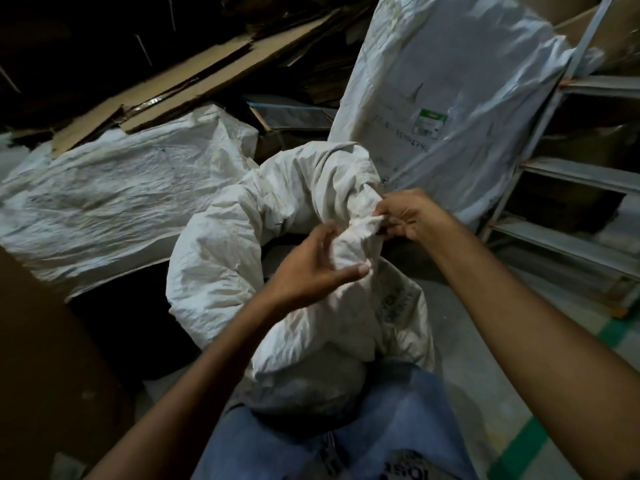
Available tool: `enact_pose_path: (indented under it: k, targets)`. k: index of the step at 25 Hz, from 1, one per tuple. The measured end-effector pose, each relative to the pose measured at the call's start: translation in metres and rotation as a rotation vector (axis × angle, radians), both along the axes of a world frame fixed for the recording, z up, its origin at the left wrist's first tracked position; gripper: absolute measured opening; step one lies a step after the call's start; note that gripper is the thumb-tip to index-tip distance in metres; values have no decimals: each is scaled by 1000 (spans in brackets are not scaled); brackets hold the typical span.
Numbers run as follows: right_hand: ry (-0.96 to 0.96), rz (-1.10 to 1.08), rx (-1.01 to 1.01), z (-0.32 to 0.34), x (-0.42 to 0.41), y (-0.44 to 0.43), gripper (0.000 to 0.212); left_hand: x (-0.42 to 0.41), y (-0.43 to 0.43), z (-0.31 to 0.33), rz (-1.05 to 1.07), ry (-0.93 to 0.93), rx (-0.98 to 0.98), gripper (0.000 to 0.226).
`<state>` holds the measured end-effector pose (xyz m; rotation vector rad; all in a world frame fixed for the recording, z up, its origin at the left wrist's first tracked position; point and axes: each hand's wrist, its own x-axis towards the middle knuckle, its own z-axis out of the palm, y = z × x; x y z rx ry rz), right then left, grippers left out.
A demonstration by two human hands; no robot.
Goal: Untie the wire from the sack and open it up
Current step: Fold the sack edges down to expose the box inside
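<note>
Head camera looks down on our own legs in blue jeans point(398, 427), and the sack point(311, 334) stands just in front of them, its heavy bottom leaning against the knees. We judge that we hold it so close because the legs keep it steady while both hands work at the top.

Our left hand point(311, 268) is mostly open. The thumb lies straight across the cloth and the fingers are spread and only a little bent, so it supports the gathered neck but does not close around it. Our right hand point(408, 216) pinches the bunched end of the neck between the thumb and the fingertips. It seems to feel for the tie there. The wire itself we cannot see; it may be hidden in the folds, so we cannot tell whether it is already loose.

Beyond the hands the long upper part of the sack curves away and down to the floor. Further left a second sack point(121, 202) lies flat under sheets of cardboard point(190, 74). Behind, a tall full bag point(450, 98) leans upright next to a metal ladder point(571, 174).
</note>
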<state>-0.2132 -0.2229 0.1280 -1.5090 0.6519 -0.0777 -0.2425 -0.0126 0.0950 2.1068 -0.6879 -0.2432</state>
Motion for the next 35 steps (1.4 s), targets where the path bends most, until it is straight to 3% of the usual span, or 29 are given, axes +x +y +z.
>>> enact_pose_path:
  k: [3, 4, 6, 7, 10, 12, 14, 16, 19, 22, 23, 26, 29, 31, 32, 34, 35]
  targets:
    - [-30, -57, 6, -3, 2, -7, 45, 11, 43, -11, -56, 41, 365, 145]
    - [-46, -61, 11, -5, 0, -7, 45, 11, 52, -13, -94, 56, 413, 146]
    - [-111, -25, 1, -7, -9, 1, 41, 12, 62, -21, -77, -58, 395, 123]
    - [-174, -6, -115, -8, -15, 5, 40, 8, 64, -24, -17, -162, 378, 106]
    - [-476, 118, -840, -9, -51, 18, 47, -13, 58, -33, 172, -532, 385, 65]
    - [-603, 379, -1123, -5, -81, 36, 60, -28, 52, -38, 238, -722, 373, 48]
    - [-520, 667, -1303, -5, -98, 55, 74, -37, 46, -41, 259, -852, 370, 38]
    - [-443, 739, -1431, -16, -98, 67, 73, -40, 42, -46, 279, -920, 351, 36]
    - [-434, 612, -1566, -28, -91, 70, 41, -38, 52, -45, 262, -799, 262, 53]
    - [-525, 466, -1674, -35, -93, 61, 22, -20, 100, -22, -3, -538, 559, 105]
    - [-539, 425, -1699, -36, -96, 55, 20, -13, 116, -12, -76, -510, 667, 110]
    - [-497, 432, -1722, -32, -103, 46, 20, -2, 137, -8, -129, -639, 746, 79]
    - [-422, 751, -1662, -12, -106, 69, 46, -13, 127, -34, -6, -932, 653, 35]
    - [-335, 871, -1662, -7, -100, 89, 70, -37, 122, -55, 136, -903, 614, 17]
    - [-333, 883, -1649, -9, -96, 95, 68, -47, 125, -63, 184, -871, 587, 13]
    - [-434, 920, -1644, -16, -92, 97, 40, -61, 139, -63, 179, -707, 506, 19]
    - [-481, 949, -1647, -20, -94, 95, 28, -64, 146, -47, 118, -494, 481, 30]
